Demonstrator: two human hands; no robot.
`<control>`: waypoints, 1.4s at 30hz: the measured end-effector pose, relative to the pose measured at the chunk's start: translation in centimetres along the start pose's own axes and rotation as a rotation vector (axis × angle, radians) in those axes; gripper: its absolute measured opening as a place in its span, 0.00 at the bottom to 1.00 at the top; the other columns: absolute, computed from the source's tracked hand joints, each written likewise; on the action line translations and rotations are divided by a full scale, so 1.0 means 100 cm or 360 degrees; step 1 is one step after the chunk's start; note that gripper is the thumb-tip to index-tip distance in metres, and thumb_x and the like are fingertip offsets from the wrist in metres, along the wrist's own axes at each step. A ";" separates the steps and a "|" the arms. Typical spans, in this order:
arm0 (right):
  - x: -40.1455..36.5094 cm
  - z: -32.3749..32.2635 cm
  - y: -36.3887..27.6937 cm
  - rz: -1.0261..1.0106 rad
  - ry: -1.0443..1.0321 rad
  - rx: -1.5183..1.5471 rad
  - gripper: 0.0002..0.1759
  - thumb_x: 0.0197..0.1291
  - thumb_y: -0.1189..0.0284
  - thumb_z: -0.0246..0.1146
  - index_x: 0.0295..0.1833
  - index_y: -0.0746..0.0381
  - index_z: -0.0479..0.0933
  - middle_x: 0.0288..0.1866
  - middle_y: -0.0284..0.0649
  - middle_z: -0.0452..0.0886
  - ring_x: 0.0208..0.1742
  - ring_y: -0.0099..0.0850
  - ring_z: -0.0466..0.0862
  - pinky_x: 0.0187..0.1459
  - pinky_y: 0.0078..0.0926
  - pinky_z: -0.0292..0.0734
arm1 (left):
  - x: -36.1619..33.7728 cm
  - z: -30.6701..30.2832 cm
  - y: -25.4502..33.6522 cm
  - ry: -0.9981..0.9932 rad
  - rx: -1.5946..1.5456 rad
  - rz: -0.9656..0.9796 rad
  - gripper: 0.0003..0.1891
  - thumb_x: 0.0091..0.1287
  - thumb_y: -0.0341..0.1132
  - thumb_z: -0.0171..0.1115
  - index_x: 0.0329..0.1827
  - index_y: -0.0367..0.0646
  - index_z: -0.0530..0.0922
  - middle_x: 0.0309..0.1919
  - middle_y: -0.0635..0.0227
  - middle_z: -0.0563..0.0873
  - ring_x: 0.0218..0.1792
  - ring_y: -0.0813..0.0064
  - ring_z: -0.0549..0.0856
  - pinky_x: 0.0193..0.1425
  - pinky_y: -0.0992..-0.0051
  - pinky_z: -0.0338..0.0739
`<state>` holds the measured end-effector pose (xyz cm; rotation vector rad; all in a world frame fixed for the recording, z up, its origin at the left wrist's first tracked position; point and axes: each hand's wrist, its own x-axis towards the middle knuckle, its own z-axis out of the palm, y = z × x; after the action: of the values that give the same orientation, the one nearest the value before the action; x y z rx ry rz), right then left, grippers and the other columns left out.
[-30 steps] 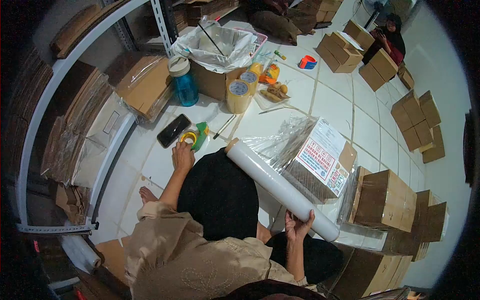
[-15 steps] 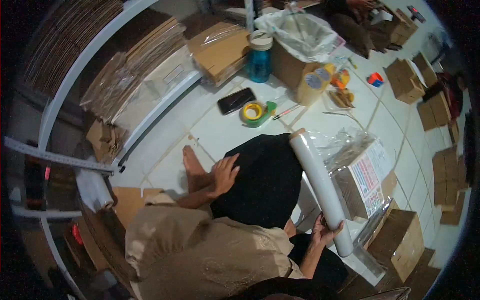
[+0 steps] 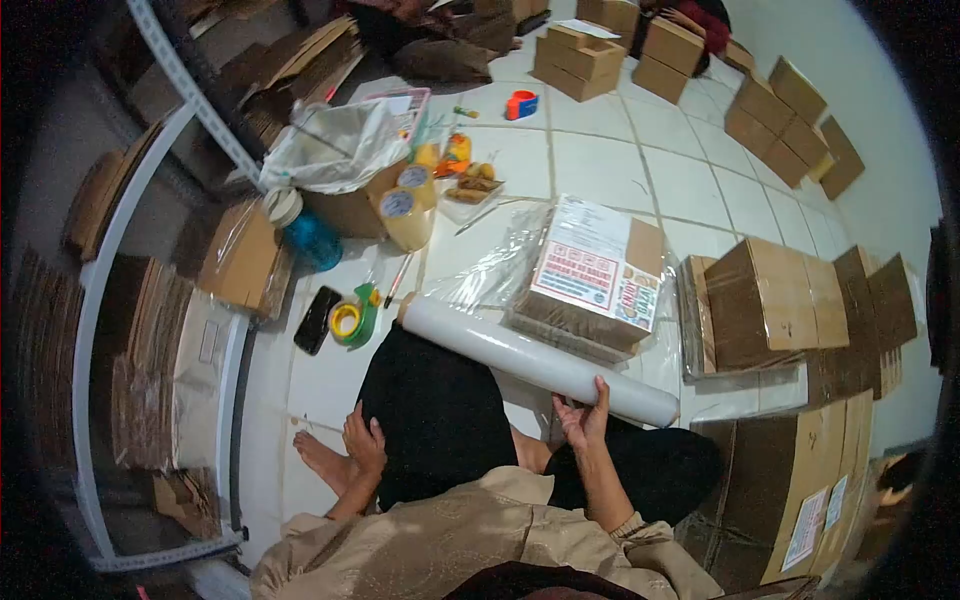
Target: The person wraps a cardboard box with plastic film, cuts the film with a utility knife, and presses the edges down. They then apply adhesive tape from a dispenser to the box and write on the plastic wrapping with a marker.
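A long roll of clear stretch film (image 3: 535, 360) lies across my lap, one end on my left knee. Toward its other end my right hand (image 3: 588, 415) holds it from below, fingers curled against it. On the black cloth over my left knee rests my left hand (image 3: 364, 438), fingers apart and holding nothing. Just beyond the roll stands a box wrapped in film (image 3: 590, 275), with printed labels on top. Loose clear film (image 3: 485, 270) spreads out at the box's left side.
At the left are a phone (image 3: 318, 320), a tape dispenser (image 3: 353, 320), a pen, tape rolls (image 3: 405, 220) and a blue bottle (image 3: 312, 240). Cardboard boxes (image 3: 775, 300) stand at the right. A metal shelf (image 3: 90, 340) edges the left. Other people sit at the far side.
The view has swung to the right, so the boxes there show more fully. The roll now appears flatter across the view. My right hand still holds it, and my left hand stays on my knee.
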<state>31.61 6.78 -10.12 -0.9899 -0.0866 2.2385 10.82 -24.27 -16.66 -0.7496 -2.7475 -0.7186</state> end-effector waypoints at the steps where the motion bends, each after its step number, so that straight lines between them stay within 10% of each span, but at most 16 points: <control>1: 0.000 -0.001 -0.002 0.0026 -0.0007 -0.0035 0.40 0.42 0.56 0.68 0.58 0.63 0.59 0.54 0.43 0.64 0.53 0.40 0.69 0.50 0.37 0.73 | -0.001 0.000 -0.001 -0.0028 0.0007 -0.0047 0.20 0.65 0.38 0.46 0.58 0.37 0.66 0.42 0.52 0.74 0.44 0.53 0.73 0.48 0.60 0.64; 10: 0.013 -0.010 -0.005 0.0206 0.0095 0.0037 0.43 0.42 0.56 0.68 0.59 0.64 0.55 0.53 0.46 0.63 0.51 0.41 0.70 0.49 0.37 0.74 | -0.003 -0.025 0.017 -0.0077 0.0246 -0.0114 0.21 0.67 0.40 0.42 0.57 0.36 0.66 0.45 0.50 0.74 0.47 0.52 0.72 0.52 0.59 0.64; 12: 0.007 0.000 -0.010 0.0199 0.0143 0.0023 0.43 0.42 0.56 0.68 0.59 0.64 0.55 0.53 0.46 0.63 0.52 0.41 0.70 0.50 0.37 0.73 | 0.010 -0.066 0.070 -0.0326 0.1075 -0.0228 0.19 0.68 0.44 0.45 0.57 0.47 0.69 0.52 0.46 0.73 0.56 0.51 0.70 0.60 0.59 0.63; 19: 0.034 -0.025 -0.002 0.0250 0.0171 0.0042 0.38 0.44 0.56 0.67 0.57 0.62 0.58 0.52 0.44 0.65 0.52 0.37 0.70 0.51 0.36 0.71 | 0.000 -0.049 0.020 -0.0292 0.1503 -0.0194 0.21 0.66 0.49 0.47 0.56 0.48 0.70 0.52 0.46 0.73 0.57 0.49 0.70 0.61 0.60 0.63; 24: 0.049 -0.034 0.003 0.0245 0.0100 0.0071 0.40 0.43 0.56 0.67 0.58 0.64 0.58 0.53 0.44 0.66 0.54 0.38 0.70 0.54 0.39 0.69 | 0.010 -0.058 0.061 -0.0448 0.1460 -0.0664 0.25 0.66 0.52 0.41 0.60 0.48 0.66 0.60 0.44 0.65 0.62 0.49 0.62 0.66 0.60 0.53; 28: 0.043 -0.026 0.000 0.0221 0.0149 0.0086 0.36 0.45 0.57 0.66 0.55 0.62 0.60 0.50 0.41 0.68 0.52 0.36 0.71 0.51 0.36 0.70 | -0.036 0.019 -0.116 -0.0185 0.1215 -0.0311 0.25 0.67 0.49 0.41 0.59 0.40 0.64 0.57 0.45 0.68 0.58 0.49 0.66 0.62 0.59 0.59; 30: 0.039 -0.024 -0.002 0.0212 0.0136 0.0099 0.33 0.45 0.57 0.66 0.53 0.60 0.61 0.50 0.40 0.67 0.51 0.34 0.71 0.48 0.34 0.72 | -0.016 0.013 -0.064 -0.0270 0.0234 -0.0360 0.23 0.67 0.44 0.43 0.57 0.34 0.64 0.52 0.45 0.71 0.54 0.49 0.70 0.58 0.58 0.63; 39: 0.031 -0.020 -0.003 0.0182 0.0136 -0.0019 0.38 0.42 0.55 0.68 0.56 0.60 0.61 0.51 0.41 0.65 0.51 0.36 0.70 0.51 0.36 0.69 | 0.003 -0.076 0.072 -0.0172 0.0926 -0.0251 0.16 0.65 0.36 0.50 0.52 0.37 0.71 0.39 0.55 0.79 0.43 0.54 0.76 0.49 0.65 0.68; 42: 0.034 -0.025 -0.002 0.0106 0.0204 -0.0082 0.37 0.41 0.56 0.68 0.55 0.58 0.62 0.52 0.40 0.64 0.53 0.35 0.69 0.52 0.36 0.68 | 0.043 -0.015 -0.045 0.0070 0.0188 -0.0428 0.13 0.65 0.35 0.52 0.47 0.35 0.74 0.37 0.56 0.78 0.40 0.57 0.76 0.47 0.67 0.68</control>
<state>31.76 8.52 -13.95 -1.1771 -0.0556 2.2361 4.94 -26.61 -15.88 -0.3393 -2.8505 -0.6055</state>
